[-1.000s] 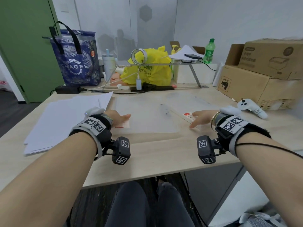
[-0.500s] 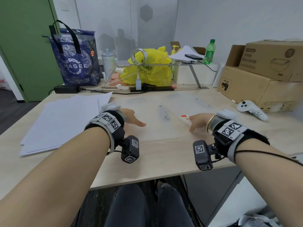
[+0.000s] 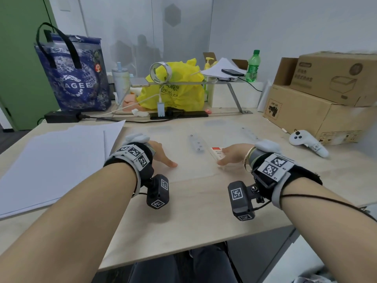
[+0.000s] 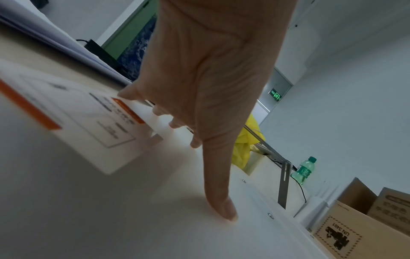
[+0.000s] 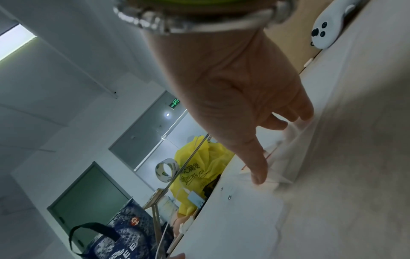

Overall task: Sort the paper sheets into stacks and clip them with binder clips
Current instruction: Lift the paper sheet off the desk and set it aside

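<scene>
A stack of white paper sheets (image 3: 51, 160) lies on the left of the wooden table (image 3: 193, 217); its edge shows in the left wrist view (image 4: 44, 29). A translucent plastic sheet (image 3: 189, 166) lies flat in the middle. My left hand (image 3: 161, 154) rests on it with straight fingers and the thumb pressed down (image 4: 210, 78). A white label with orange bars (image 4: 88, 113) lies beside that hand. My right hand (image 3: 230, 154) lies flat on the sheet's right side (image 5: 233, 78), next to a small white card with a red band (image 3: 217, 152). I see no binder clips.
A blue tote bag (image 3: 75, 78), a yellow plastic bag (image 3: 173, 88) and a metal shelf riser (image 3: 234, 97) line the back. Cardboard boxes (image 3: 316, 111) stand at the right with a white controller (image 3: 306, 141) in front. A black power adapter (image 3: 61, 116) sits behind the paper.
My left hand has slid to the right across the translucent sheet, away from the paper stack. My right hand has stayed by the red-banded card.
</scene>
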`<state>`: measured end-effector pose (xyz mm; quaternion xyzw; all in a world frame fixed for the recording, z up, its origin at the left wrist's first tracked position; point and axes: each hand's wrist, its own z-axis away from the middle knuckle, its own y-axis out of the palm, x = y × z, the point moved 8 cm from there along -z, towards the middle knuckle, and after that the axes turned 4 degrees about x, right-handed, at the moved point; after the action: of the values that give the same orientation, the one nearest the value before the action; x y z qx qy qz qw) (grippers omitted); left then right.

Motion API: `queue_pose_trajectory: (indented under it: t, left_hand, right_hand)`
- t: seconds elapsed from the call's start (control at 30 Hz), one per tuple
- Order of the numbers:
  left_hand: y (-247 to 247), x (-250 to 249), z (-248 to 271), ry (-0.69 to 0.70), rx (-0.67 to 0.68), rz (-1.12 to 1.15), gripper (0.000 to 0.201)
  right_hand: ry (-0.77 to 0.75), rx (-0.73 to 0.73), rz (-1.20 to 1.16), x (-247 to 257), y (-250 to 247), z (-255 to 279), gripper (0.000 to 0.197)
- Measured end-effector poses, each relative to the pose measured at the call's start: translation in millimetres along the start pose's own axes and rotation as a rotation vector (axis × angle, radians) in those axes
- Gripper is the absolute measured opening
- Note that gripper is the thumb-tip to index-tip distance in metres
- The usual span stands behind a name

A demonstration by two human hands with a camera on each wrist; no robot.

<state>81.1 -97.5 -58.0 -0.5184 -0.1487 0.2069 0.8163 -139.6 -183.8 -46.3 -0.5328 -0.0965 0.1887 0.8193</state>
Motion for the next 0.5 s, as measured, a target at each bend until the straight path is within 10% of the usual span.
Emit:
queue_pose_trajectory:
  t: [0.5]
  left_hand:
    - [0,-15,-28,0.021,0.041,-0.003,0.106]
  right_hand:
    - [0.134,-0.010,-0.100,-54,-18,-37,0.062]
